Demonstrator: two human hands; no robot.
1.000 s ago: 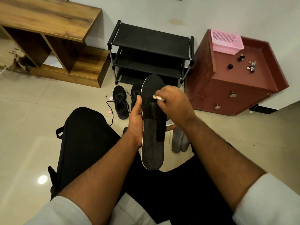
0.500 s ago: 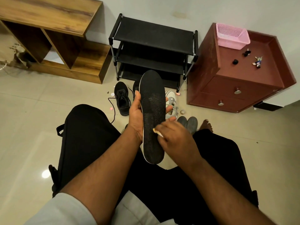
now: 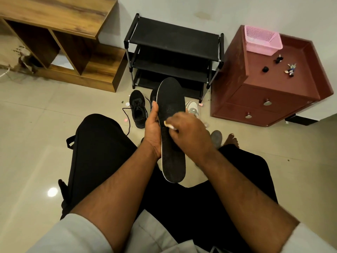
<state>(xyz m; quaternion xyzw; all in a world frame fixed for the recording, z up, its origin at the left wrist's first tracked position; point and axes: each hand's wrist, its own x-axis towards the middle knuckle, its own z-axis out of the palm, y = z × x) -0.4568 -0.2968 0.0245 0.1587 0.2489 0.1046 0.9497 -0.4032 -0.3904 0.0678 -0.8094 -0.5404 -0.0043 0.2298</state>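
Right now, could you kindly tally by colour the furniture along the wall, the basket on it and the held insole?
Black: 2, shoe rack, insole
Wood-brown: 1, shelf unit
Red-brown: 1, drawer cabinet
Pink: 1, basket
Total: 5

No text, label, brand or number can be read anywhere in the frame. The black insole (image 3: 171,99) at the centre shows no legible print, nor does the pink basket (image 3: 262,40) at upper right.
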